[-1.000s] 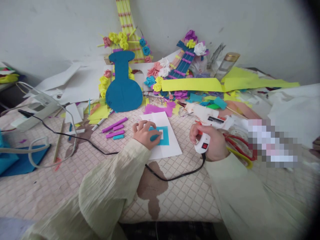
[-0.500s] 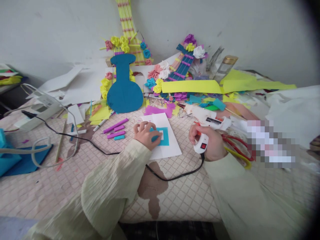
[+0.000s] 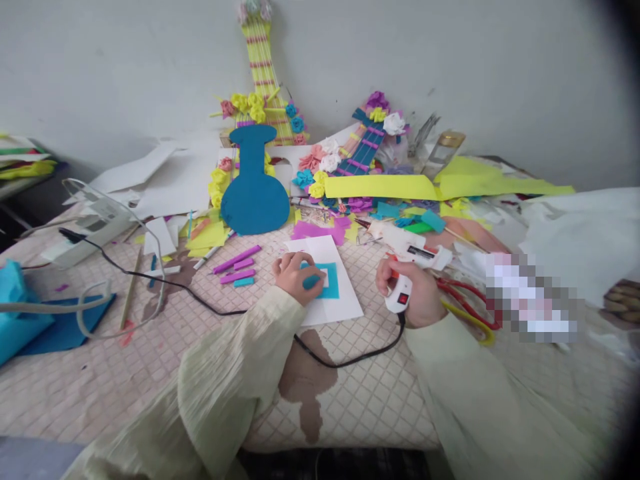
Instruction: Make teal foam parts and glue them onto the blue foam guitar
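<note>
Head view: glue gun (image 3: 397,239) gripped, right of centre

The right hand (image 3: 424,290) wraps its handle; the left hand (image 3: 299,277), fingers curled, touches blue paper (image 3: 332,285) at centre, whether pinching I cannot tell. Upper right: gold-lidded jar (image 3: 445,151), contents unclear.

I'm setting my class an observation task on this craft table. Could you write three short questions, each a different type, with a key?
1. Which tool is in the right hand?
2. True or false: in this view, the purple strips lie to the left of the white paper.
3. What colour is the rectangle at the left hand's fingertips? A: yellow; B: light blue; C: purple.

Key: 1. a glue gun; 2. true; 3. B.
</note>
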Motion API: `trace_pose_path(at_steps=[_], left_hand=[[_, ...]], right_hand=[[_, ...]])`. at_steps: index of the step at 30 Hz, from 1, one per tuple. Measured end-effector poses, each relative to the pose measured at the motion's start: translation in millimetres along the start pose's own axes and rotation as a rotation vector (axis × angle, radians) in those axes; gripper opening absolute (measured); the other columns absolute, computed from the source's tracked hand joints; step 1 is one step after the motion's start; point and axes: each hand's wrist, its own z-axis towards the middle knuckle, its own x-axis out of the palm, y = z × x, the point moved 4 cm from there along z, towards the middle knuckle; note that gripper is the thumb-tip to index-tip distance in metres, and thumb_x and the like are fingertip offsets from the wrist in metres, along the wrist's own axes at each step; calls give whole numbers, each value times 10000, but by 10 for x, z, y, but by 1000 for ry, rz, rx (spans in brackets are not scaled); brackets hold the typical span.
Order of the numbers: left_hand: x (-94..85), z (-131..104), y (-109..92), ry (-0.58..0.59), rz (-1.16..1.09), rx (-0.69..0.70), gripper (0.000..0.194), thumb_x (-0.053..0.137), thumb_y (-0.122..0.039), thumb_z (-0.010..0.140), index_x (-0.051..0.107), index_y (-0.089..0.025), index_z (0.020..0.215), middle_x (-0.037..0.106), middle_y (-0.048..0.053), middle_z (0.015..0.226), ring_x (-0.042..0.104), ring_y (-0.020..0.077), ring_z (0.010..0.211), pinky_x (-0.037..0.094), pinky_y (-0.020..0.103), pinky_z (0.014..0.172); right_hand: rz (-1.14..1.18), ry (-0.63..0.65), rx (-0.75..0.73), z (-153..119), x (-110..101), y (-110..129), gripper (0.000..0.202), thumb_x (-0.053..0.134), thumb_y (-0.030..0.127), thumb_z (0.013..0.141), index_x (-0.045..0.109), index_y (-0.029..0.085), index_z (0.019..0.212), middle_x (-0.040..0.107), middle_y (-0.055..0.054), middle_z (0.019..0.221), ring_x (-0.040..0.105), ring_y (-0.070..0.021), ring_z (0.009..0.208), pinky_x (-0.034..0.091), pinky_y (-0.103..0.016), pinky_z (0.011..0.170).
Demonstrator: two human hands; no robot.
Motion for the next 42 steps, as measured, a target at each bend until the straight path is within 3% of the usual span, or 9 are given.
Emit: trace_pose_path(at_steps=[5,8,16,20,23,27,34,39,42], left_hand=[[-35,9,97,1,-86,-97,334,611,-327,663,622,-278,994,565,36,990,484,240,943,327,406,801],[-53,-10,165,-29,-37,-174,423,594,-400,676,576,-252,1072,569,63,1031,473,268,978,321,441,818],[-30,-5,262,-27,-101,-316,90,578,-262,682,628,-213,738,605,84,917,472,326,945,340,509,733],[-92,12,250,-66,-232,-313,66,556,-191,670,581,-213,727,627,44,833,519,269,892,374,436,736],[-151,18,224,-89,-391,-285,67,527,-200,706,540,-205,771,578,-12,651,540,158,645,401,304,632],[-230,28,139,-104,-599,-252,165,520,-274,745,515,-187,885,428,-77,477,412,88,423,326,204,464],[-429,81,-164,-90,-889,-208,354,570,-365,736,483,-170,1018,496,-53,550,431,73,439,317,178,439],[-517,199,-312,-81,-1218,-267,401,643,-359,691,499,-162,1009,525,-47,580,445,67,474,333,169,456],[-440,267,-272,-92,-1317,-354,425,690,-356,643,523,-167,985,565,-37,604,458,60,460,327,166,448]], right_hand=[[12,-6,-8,5,-15,-7,208,557,293,644,544,161,484,487,-1,445,428,-107,408,286,-249,400],[26,-6,-15,12,-29,-16,206,562,294,642,545,161,485,489,-1,441,431,-108,403,287,-247,395],[75,-2,-12,19,-45,-45,205,560,271,660,552,151,495,515,-1,448,450,-91,389,296,-221,377],[95,-7,-22,11,-44,-36,161,585,280,650,579,149,557,590,-14,542,480,-89,391,331,-218,377],[98,-28,-34,9,-45,-30,196,604,351,673,585,159,640,645,-38,633,561,-119,467,379,-223,407],[67,-65,-66,24,-17,-54,285,620,437,700,586,178,815,672,-44,682,630,-162,600,440,-243,484],[23,-82,-107,117,197,-85,260,747,327,589,604,185,753,662,-7,746,623,-158,758,477,-273,706],[105,-6,-39,230,373,-33,305,762,355,552,571,180,711,608,26,654,581,-124,614,481,-275,616],[127,20,-14,277,399,-26,311,774,331,529,554,178,687,565,51,594,534,-101,550,450,-244,546]])
